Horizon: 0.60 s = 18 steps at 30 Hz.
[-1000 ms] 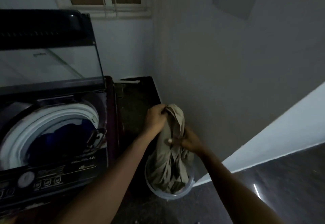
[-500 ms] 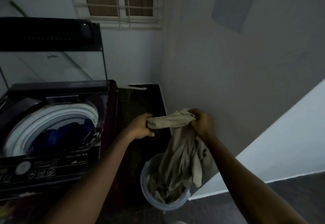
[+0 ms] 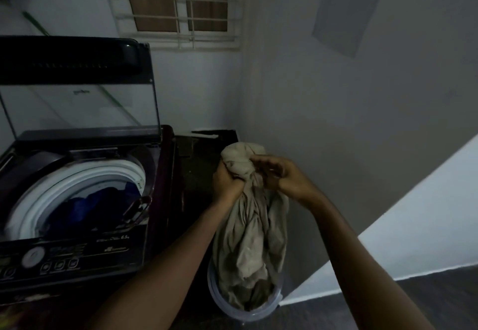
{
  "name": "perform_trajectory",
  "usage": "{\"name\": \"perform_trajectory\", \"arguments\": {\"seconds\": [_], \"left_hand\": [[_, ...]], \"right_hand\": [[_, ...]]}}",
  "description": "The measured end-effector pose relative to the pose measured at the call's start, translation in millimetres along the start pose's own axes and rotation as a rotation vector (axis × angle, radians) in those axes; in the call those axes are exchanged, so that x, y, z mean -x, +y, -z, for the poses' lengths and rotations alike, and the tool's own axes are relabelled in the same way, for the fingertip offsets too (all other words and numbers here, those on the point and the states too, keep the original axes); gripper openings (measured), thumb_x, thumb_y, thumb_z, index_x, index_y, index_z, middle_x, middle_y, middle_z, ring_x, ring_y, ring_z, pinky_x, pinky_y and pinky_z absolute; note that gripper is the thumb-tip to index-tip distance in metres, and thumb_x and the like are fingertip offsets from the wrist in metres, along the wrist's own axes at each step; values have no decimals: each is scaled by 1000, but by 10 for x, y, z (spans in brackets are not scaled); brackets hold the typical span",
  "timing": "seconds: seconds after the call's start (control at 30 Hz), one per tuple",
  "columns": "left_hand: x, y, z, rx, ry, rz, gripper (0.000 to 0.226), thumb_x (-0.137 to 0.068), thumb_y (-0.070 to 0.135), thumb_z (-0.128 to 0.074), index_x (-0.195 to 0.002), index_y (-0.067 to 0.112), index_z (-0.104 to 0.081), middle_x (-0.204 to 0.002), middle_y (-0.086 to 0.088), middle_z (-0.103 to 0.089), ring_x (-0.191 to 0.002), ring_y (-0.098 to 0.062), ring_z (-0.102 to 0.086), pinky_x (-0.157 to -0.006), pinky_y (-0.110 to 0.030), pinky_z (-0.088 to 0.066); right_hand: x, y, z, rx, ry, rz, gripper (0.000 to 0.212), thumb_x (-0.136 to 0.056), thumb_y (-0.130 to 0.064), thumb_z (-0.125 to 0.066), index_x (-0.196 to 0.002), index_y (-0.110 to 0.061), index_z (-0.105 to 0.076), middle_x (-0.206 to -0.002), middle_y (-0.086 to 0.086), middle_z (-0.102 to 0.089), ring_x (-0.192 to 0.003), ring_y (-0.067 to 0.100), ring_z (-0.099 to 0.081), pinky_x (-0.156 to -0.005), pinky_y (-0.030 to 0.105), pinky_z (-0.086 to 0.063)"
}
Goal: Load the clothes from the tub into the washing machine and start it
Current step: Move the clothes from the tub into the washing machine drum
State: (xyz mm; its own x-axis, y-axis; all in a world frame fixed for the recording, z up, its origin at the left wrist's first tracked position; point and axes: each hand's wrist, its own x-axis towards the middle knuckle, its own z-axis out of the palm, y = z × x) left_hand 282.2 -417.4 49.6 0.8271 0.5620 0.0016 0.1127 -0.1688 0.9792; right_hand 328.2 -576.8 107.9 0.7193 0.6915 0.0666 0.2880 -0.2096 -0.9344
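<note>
While your fingers point(image 3: 261, 162) curl into the fabric, your left hand point(image 3: 227, 183) and right hand point(image 3: 283, 178) sit almost touching. Each grips the bunched top of one beige garment point(image 3: 252, 234). The cloth is soft, matte and deeply creased. It gathers into a rounded knot above your knuckles and falls below them in long vertical folds. Its lower end lies inside the tub point(image 3: 224, 301), a round, translucent plastic pail standing on the dark floor point(image 3: 426, 298) directly under your hands.

To your left stands the washing machine point(image 3: 77, 254), a dark glossy top-loader with its glass lid point(image 3: 77, 96) tilted up and back. Its white drum ring point(image 3: 77, 178) is smooth and circular, and crumpled blue clothes point(image 3: 95, 205) lie inside. The machine's right edge stands near the tub, with a narrow dark strip of floor between them. The plain painted wall point(image 3: 349, 122) runs close along your right, just beside the garment. Above the drum mouth the way is open up to the raised lid.
</note>
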Motion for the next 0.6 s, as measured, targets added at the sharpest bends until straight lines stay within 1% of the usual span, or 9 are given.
{"name": "perform_trajectory", "arguments": {"seconds": [0.07,0.13,0.2,0.23,0.3,0.37,0.47,0.53,0.6], "left_hand": [[-50,100,10,102,55,13,47,-80,18,-71,-125,17,-59,-119,0,-65,-109,-16,-61,-98,-41,-51],[-125,215,16,233,75,43,48,-79,19,-77,-123,16,-61,-119,2,-66,-108,-15,-63,-98,-41,-52],[-168,327,-23,416,42,104,57,-71,20,-84,-123,15,-62,-118,0,-68,-107,-17,-65,-96,-43,-53],[-185,371,-51,484,23,130,60,-69,19,-86,-123,14,-62,-117,-1,-69,-107,-18,-66,-95,-44,-53],[-220,421,-55,508,28,123,64,-66,23,-87,-124,15,-61,-117,0,-69,-107,-17,-65,-96,-45,-53],[-286,428,67,334,90,53,64,-71,26,-80,-129,18,-55,-123,0,-65,-111,-17,-63,-99,-44,-51],[-356,367,339,-156,148,-142,64,-82,14,-67,-140,17,-41,-134,-7,-53,-119,-25,-55,-101,-42,-47],[-274,338,413,-454,92,-233,77,-80,10,-68,-147,16,-30,-140,-9,-43,-118,-32,-54,-94,-47,-49],[-164,322,369,-670,13,-294,94,-79,11,-72,-153,16,-15,-146,-10,-32,-115,-37,-54,-84,-48,-51]], "right_hand": [[142,286,39,132,115,-63,87,-71,-5,-81,-145,-14,-35,-143,-7,-37,-131,7,-38,-105,17,-37],[251,578,-77,226,143,-129,122,-57,-42,-90,-151,-24,-15,-152,-12,-21,-138,6,-25,-110,22,-29],[256,777,-342,192,130,-150,130,-49,-49,-91,-149,-26,-12,-152,-9,-23,-138,5,-27,-112,27,-29],[227,834,-470,129,153,-162,122,-53,-45,-92,-147,-24,-18,-149,-9,-29,-134,3,-32,-110,24,-32],[142,791,-610,-2,237,-161,91,-65,-36,-84,-140,-16,-36,-137,-8,-44,-123,5,-46,-95,6,-39],[66,710,-565,28,346,-119,65,-69,-41,-68,-122,-3,-59,-114,-4,-57,-108,16,-58,-72,-4,-38],[-21,648,-269,134,344,-87,46,-73,-30,-63,-108,-1,-67,-100,-1,-65,-99,15,-61,-64,-2,-39],[-115,537,-62,286,342,-68,31,-75,-27,-64,-100,-9,-70,-93,-3,-70,-93,12,-63,-63,8,-43],[-238,424,78,400,382,-35,29,-73,-29,-62,-97,-16,-72,-90,-1,-74,-89,12,-66,-64,21,-47]]}}
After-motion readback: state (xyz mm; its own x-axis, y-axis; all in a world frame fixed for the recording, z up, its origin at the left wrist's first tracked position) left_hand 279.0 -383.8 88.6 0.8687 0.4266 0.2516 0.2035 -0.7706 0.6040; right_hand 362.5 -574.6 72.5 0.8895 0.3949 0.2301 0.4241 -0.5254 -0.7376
